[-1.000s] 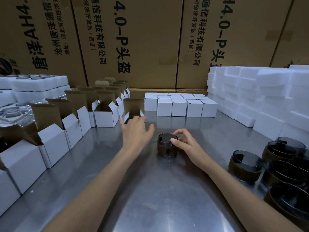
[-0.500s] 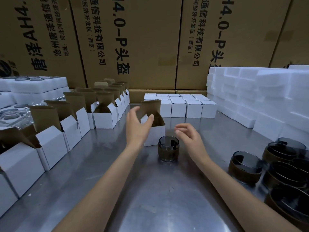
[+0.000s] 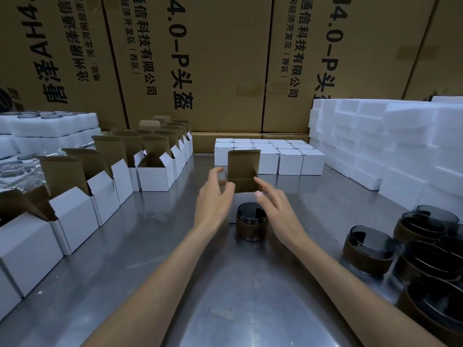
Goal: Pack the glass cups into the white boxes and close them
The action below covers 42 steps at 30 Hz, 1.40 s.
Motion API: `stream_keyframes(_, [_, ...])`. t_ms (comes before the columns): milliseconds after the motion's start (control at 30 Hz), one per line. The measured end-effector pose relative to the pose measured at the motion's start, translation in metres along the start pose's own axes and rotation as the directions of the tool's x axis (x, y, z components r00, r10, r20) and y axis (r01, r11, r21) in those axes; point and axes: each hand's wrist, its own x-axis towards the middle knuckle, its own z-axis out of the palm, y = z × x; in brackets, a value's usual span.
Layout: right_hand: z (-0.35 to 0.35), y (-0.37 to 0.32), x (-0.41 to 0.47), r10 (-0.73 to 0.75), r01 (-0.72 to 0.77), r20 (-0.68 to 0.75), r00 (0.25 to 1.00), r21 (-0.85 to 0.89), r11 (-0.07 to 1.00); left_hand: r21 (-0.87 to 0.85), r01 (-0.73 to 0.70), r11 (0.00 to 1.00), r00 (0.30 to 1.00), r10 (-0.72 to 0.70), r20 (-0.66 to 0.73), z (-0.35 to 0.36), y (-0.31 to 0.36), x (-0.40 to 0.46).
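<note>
I see my left hand (image 3: 213,196) and right hand (image 3: 273,209) raised on either side of a small white cardboard box with a brown inside (image 3: 244,181), its lid flap standing upright. Both hands have loose, spread fingers; the left fingers sit at the box's left edge, the right fingertips at its right edge, but I cannot tell whether they actually touch it. Just in front of the box, between my wrists, a smoky glass cup with a brown band round its lower half (image 3: 251,221) stands upright on the brushed steel table (image 3: 225,309). More cups of the same kind (image 3: 368,249) cluster at the right edge of the table. A row of open white boxes (image 3: 75,209) runs along the left, and a block of closed white boxes (image 3: 288,159) sits at the back. White foam blocks (image 3: 388,146) are stacked to the right, tall brown printed cartons (image 3: 225,58) behind.
</note>
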Motion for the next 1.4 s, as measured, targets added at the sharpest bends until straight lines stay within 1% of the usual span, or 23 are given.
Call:
stream_keyframes(67, [-0.001, 0.001, -0.001, 0.004, -0.005, -0.044, 0.999, -0.017, 1.000, 0.049, -0.045, 0.998, 0.999, 0.045, 0.000, -0.004, 0.002, 0.002])
stream_keyframes(133, [-0.001, 0.003, -0.003, 0.012, -0.015, -0.080, 0.997, -0.047, 0.999, 0.071, -0.049, 0.996, 0.998, 0.045, 0.050, -0.008, 0.001, 0.006])
stream_keyframes(333, [-0.002, 0.005, -0.003, 0.057, -0.068, -0.163, 0.985, -0.065, 0.996, -0.101, 0.086, 0.991, 0.971, -0.060, 0.233, -0.020, 0.002, 0.019])
stream_keyframes(500, [-0.004, 0.006, 0.000, 0.090, -0.096, -0.199, 0.976, -0.022, 0.995, -0.221, 0.280, 0.934, 0.923, -0.198, 0.331, -0.022, 0.001, 0.023])
stream_keyframes(567, [-0.004, 0.005, 0.001, 0.096, -0.100, -0.200, 0.975, -0.011, 0.995, -0.237, 0.307, 0.922, 0.912, -0.214, 0.349, -0.023, -0.002, 0.024])
stream_keyframes(700, [-0.007, 0.002, 0.001, 0.084, -0.090, -0.193, 0.978, -0.019, 0.996, -0.226, 0.303, 0.926, 0.908, -0.209, 0.362, -0.022, -0.006, 0.024])
stream_keyframes(767, [-0.010, 0.001, 0.000, 0.032, -0.050, -0.165, 0.986, -0.109, 0.993, -0.214, 0.287, 0.934, 0.912, -0.198, 0.360, -0.021, -0.007, 0.026])
stream_keyframes(833, [-0.013, -0.004, -0.002, -0.092, 0.056, -0.139, 0.986, -0.244, 0.968, -0.184, 0.249, 0.951, 0.921, -0.174, 0.348, -0.020, -0.010, 0.027])
stream_keyframes(900, [-0.018, -0.013, -0.004, -0.248, 0.198, -0.084, 0.965, -0.386, 0.901, -0.147, 0.197, 0.969, 0.933, -0.139, 0.332, -0.019, -0.013, 0.029])
stream_keyframes(933, [-0.020, -0.017, -0.006, -0.299, 0.255, -0.022, 0.954, -0.465, 0.848, -0.137, 0.176, 0.975, 0.937, -0.123, 0.326, -0.018, -0.015, 0.029])
stream_keyframes(967, [-0.023, -0.020, -0.006, -0.315, 0.298, 0.064, 0.947, -0.539, 0.788, -0.133, 0.162, 0.978, 0.940, -0.113, 0.321, -0.018, -0.016, 0.030])
stream_keyframes(1033, [-0.024, -0.023, -0.008, -0.250, 0.350, 0.246, 0.937, -0.656, 0.669, -0.123, 0.144, 0.982, 0.943, -0.099, 0.317, -0.017, -0.018, 0.030])
stream_keyframes(1067, [-0.023, -0.023, -0.008, -0.203, 0.365, 0.309, 0.929, -0.693, 0.622, -0.114, 0.133, 0.985, 0.944, -0.091, 0.318, -0.017, -0.019, 0.031])
stream_keyframes(1100, [-0.022, -0.022, -0.008, -0.166, 0.371, 0.344, 0.924, -0.710, 0.598, -0.106, 0.123, 0.987, 0.944, -0.083, 0.320, -0.016, -0.021, 0.032])
stream_keyframes(1133, [-0.021, -0.022, -0.008, -0.150, 0.368, 0.352, 0.924, -0.711, 0.599, -0.100, 0.114, 0.988, 0.944, -0.077, 0.322, -0.015, -0.022, 0.033])
stream_keyframes(1167, [-0.021, -0.025, -0.007, -0.158, 0.360, 0.340, 0.927, -0.689, 0.629, -0.094, 0.108, 0.990, 0.944, -0.072, 0.323, -0.015, -0.023, 0.034])
stream_keyframes(1200, [-0.021, -0.027, -0.006, -0.183, 0.344, 0.306, 0.934, -0.643, 0.684, -0.092, 0.102, 0.991, 0.944, -0.068, 0.323, -0.015, -0.023, 0.034])
stream_keyframes(1233, [-0.022, -0.031, -0.004, -0.212, 0.321, 0.251, 0.944, -0.568, 0.757, -0.099, 0.100, 0.990, 0.945, -0.063, 0.322, -0.015, -0.023, 0.033])
stream_keyframes(1300, [-0.025, -0.035, 0.001, -0.258, 0.276, 0.100, 0.961, -0.356, 0.893, -0.152, 0.108, 0.983, 0.944, -0.053, 0.325, -0.014, -0.021, 0.033])
stream_keyframes(1333, [-0.025, -0.038, 0.004, -0.277, 0.272, 0.018, 0.961, -0.262, 0.926, -0.181, 0.109, 0.977, 0.940, -0.042, 0.337, -0.013, -0.021, 0.033])
stream_keyframes(1367, [-0.023, -0.040, 0.008, -0.293, 0.277, -0.049, 0.955, -0.209, 0.938, -0.198, 0.103, 0.975, 0.935, -0.027, 0.354, -0.012, -0.020, 0.032])
stream_keyframes(1400, [-0.021, -0.042, 0.014, -0.304, 0.279, -0.098, 0.948, -0.211, 0.937, -0.205, 0.094, 0.974, 0.928, -0.011, 0.373, -0.011, -0.020, 0.031])
